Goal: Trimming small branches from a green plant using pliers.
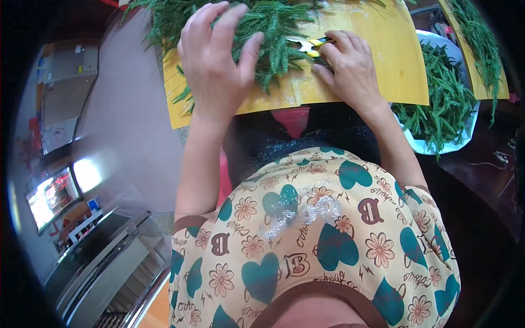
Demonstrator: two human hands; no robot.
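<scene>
Green artificial pine branches (273, 33) lie across the far left part of a yellow tabletop. Over them, my left hand (219, 52) is raised with its fingers apart, and I see nothing in it. My right hand (350, 65) grips a pair of pliers (314, 45) with yellow and black handles. The metal jaws point left into the green needles. Whether they bite on a stem is hidden among the needles.
The yellow tabletop (377, 33) has white specks on it. At its right stands a white tub (470, 123) full of similar green branches (437, 98). More greenery (478, 44) hangs over another yellow board at the far right. A glass-and-metal cabinet (109, 268) stands at the lower left.
</scene>
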